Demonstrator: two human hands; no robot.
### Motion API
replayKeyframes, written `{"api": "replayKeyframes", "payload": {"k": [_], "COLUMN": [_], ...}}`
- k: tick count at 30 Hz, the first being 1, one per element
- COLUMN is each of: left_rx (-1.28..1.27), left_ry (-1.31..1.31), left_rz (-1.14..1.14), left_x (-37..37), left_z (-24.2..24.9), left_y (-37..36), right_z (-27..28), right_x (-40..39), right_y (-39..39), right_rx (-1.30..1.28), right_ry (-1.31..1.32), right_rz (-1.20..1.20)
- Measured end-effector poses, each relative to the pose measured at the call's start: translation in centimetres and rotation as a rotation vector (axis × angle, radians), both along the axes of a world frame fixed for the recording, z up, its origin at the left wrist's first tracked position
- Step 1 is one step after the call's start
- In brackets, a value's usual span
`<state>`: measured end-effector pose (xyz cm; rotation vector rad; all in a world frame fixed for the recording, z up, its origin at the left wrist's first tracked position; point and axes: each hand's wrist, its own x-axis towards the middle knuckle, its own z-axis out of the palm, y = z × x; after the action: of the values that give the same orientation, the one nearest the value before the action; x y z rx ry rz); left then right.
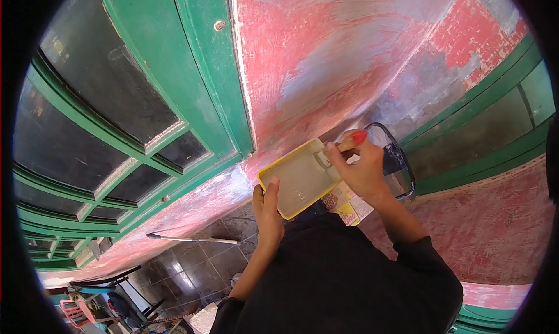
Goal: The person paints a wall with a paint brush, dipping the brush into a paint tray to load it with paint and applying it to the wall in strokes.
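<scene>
Floor on my left was dark glossy tile with pale grout lines. Thin pole at the wall side: flat or propped, I couldn't tell. Pink chair stood near left, amid clutter.

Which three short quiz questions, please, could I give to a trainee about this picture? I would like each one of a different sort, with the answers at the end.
1. Open question: what does the right hand hold?
2. True or false: the left hand grips the yellow-rimmed tray.
3. Multiple choice: what colour is the window frame around the dark panes on the left of the picture?
A) White
B) Green
C) Blue

Key:
1. A red-tipped tool, perhaps a brush; its working end is hard to make out.
2. True.
3. B.
</scene>
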<state>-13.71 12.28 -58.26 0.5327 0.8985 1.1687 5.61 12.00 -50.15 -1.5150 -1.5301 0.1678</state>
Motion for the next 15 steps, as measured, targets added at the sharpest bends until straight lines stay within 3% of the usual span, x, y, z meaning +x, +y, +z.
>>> {"api": "replayKeyframes", "payload": {"k": [5,8,15], "left_rx": [0.009,0.006,0.008], "left_ry": [0.005,-0.002,-0.015], "left_rz": [-0.004,-0.015,-0.039], "left_x": [0.0,0.1,0.3], "left_z": [-0.6,-1.3,-1.6], "left_y": [0.0,0.0,-0.2], "right_z": [1.4,1.7,1.4], "right_x": [0.1,-0.5,-0.5], "right_y": [-0.4,-0.7,-1.0], "right_rx": [0.015,-0.009,-0.022], "right_ry": [0.270,0.124,0.109], "right_rz": [0.023,0.026,0.012]}}
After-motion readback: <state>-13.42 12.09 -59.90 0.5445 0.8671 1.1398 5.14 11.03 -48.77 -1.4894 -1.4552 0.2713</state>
